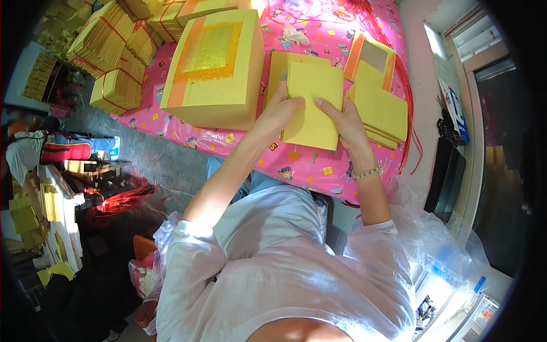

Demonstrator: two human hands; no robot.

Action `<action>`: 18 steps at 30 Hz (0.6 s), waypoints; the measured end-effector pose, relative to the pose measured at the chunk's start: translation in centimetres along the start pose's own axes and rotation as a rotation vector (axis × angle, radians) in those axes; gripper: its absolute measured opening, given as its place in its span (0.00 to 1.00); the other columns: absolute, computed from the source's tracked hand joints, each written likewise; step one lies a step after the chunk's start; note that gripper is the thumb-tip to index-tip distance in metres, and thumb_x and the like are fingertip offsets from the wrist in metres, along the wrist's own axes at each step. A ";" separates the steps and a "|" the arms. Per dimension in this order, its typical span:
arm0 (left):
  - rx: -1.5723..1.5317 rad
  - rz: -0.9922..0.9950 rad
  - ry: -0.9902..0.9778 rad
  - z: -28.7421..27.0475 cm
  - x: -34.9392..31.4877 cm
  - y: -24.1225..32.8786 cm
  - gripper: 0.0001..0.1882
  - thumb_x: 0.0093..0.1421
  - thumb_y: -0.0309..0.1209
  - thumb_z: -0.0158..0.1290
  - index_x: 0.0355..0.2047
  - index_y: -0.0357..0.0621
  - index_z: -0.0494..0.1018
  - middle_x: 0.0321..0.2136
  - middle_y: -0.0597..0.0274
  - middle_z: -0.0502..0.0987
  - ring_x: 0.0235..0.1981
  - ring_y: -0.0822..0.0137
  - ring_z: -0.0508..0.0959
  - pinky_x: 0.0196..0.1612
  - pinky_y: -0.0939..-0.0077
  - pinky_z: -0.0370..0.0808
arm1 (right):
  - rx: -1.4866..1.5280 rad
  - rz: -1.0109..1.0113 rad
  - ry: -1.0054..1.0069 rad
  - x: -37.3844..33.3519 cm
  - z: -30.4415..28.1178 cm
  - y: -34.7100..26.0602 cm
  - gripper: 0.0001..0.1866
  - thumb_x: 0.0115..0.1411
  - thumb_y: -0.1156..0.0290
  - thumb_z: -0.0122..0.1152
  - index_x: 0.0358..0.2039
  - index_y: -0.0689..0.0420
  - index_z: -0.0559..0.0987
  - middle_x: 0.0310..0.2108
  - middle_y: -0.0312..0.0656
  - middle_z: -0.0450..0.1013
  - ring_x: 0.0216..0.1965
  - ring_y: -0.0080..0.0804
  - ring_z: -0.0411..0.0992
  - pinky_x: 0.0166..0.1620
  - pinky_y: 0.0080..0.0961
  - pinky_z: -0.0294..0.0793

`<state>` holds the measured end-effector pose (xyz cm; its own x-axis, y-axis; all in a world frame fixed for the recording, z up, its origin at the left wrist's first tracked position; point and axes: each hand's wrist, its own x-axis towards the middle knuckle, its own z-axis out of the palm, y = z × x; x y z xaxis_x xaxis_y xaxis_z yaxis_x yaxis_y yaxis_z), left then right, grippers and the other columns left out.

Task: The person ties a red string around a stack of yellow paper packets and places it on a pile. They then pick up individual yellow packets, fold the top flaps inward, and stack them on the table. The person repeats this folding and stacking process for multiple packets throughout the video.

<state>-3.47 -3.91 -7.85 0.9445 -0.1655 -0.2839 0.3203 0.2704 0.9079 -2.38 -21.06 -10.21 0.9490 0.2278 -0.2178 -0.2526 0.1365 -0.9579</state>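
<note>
Both of my hands grip a small stack of yellow paper sheets [312, 119] by its two sides, above the pink patterned tablecloth [213, 142]. My left hand [282, 107] is closed on the left edge, its thumb lying on the top sheet. On the opposite edge, my right hand [346, 122] holds on with its thumb also on top; a beaded bracelet circles that wrist. Behind the held sheets lies another yellow paper stack [300, 57], partly covered. Close to my right hand rests a further pile of yellow paper [380, 111].
Left of my hands stands a tall yellow paper block [250, 74] with a gold square on top. Red-tied bundles [117, 91] fill the far left. Red strings [401, 74] run down the table's right side. Another person [25, 154] works at the left.
</note>
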 end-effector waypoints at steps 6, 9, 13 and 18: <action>0.022 0.227 -0.014 -0.2 -0.5 -1.8 0.24 0.62 0.19 0.43 0.60 0.37 0.57 0.52 0.53 0.71 0.52 0.66 0.73 0.53 0.73 0.72 | -0.033 -0.190 0.052 -1.5 0.9 0.1 0.18 0.61 0.69 0.64 0.49 0.65 0.76 0.41 0.42 0.78 0.38 0.24 0.77 0.40 0.22 0.78; 0.046 0.308 -0.048 -0.5 -1.1 -2.4 0.25 0.63 0.19 0.43 0.61 0.37 0.56 0.52 0.54 0.70 0.53 0.68 0.71 0.54 0.75 0.69 | 0.023 -0.170 0.031 -1.9 0.7 -0.2 0.18 0.62 0.68 0.64 0.49 0.65 0.76 0.40 0.41 0.79 0.37 0.22 0.77 0.40 0.20 0.78; 0.070 0.362 -0.038 0.0 -2.1 -2.3 0.23 0.64 0.20 0.43 0.60 0.36 0.57 0.51 0.56 0.70 0.53 0.70 0.70 0.55 0.75 0.68 | 0.103 -0.121 0.052 -2.4 0.3 -0.5 0.16 0.63 0.67 0.64 0.46 0.65 0.78 0.38 0.40 0.79 0.35 0.19 0.77 0.37 0.18 0.77; 0.050 0.326 -0.033 -0.3 -3.1 -2.1 0.24 0.64 0.20 0.43 0.61 0.35 0.57 0.52 0.56 0.69 0.53 0.69 0.70 0.55 0.75 0.67 | 0.044 -0.120 0.032 -2.8 -0.2 -0.3 0.14 0.65 0.68 0.61 0.47 0.63 0.80 0.40 0.36 0.79 0.39 0.16 0.75 0.43 0.18 0.74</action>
<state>-7.02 -3.70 -8.97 0.9935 -0.1091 0.0336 -0.0033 0.2670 0.9637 -4.95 -21.97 -9.32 0.9783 0.1765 -0.1084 -0.1440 0.2034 -0.9685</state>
